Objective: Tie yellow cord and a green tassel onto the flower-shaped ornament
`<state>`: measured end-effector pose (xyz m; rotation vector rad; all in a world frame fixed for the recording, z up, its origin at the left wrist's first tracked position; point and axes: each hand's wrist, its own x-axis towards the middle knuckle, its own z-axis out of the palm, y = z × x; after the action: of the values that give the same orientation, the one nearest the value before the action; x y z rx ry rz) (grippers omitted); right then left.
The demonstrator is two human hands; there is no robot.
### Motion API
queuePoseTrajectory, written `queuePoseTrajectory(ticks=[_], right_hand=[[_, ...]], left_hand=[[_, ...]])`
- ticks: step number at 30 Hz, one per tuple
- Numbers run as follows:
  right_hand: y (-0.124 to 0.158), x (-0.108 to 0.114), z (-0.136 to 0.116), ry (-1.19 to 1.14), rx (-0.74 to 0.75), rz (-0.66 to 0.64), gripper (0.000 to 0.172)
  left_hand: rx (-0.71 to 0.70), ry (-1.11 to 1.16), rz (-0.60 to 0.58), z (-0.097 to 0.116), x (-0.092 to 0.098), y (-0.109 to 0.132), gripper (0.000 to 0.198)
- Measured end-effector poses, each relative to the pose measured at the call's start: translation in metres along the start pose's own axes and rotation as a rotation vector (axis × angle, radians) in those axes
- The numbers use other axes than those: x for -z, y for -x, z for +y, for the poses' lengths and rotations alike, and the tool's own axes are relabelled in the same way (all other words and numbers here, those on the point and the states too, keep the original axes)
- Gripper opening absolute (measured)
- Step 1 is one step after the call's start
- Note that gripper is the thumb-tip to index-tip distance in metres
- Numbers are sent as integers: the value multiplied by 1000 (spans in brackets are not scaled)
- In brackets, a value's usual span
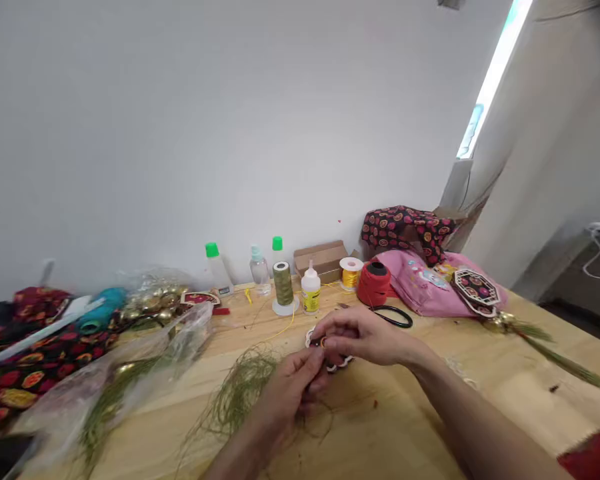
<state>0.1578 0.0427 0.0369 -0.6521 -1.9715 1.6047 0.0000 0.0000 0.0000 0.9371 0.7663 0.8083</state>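
Observation:
Both my hands meet over the wooden table (510,400) on a small scalloped ornament (333,353) with a white lacy edge and dark patterned centre. My left hand (290,390) grips it from below, fingers curled. Its upper side is pinched by my right hand (363,333), fingers closed. A tangle of thin green thread (240,397) lies just left of my left hand.
Along the wall stand green-capped bottles (215,267), an olive thread cone (283,285), a glue bottle (311,290), yellow (351,273) and red (374,283) spools, scissors (394,317), a cardboard box (323,259). Pink cloth (420,287) with an octagonal ornament (475,288) lies right; patterned fabric (25,373) and plastic bags (145,360) left.

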Motion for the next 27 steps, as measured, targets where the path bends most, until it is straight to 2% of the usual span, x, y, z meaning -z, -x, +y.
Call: queuePoseTrajectory(ticks=[3, 6, 13, 22, 25, 27], right_hand=[[3, 3, -2, 253, 87, 44, 24], [4, 5, -4, 398, 152, 64, 22], [3, 3, -3, 411, 211, 60, 19], [0, 5, -2, 546, 300, 82, 21], [-2, 7, 1, 563, 298, 130, 21], [-4, 9, 4, 580, 306, 212, 20]], left_hand=[[41, 44, 24, 0, 1, 1, 26], [78, 71, 23, 2, 1, 3, 26], [111, 133, 35, 7, 1, 4, 37], [125, 192, 20, 7, 8, 6, 23], [100, 204, 0, 4, 12, 4, 20], [77, 196, -17, 2, 14, 3, 19]])
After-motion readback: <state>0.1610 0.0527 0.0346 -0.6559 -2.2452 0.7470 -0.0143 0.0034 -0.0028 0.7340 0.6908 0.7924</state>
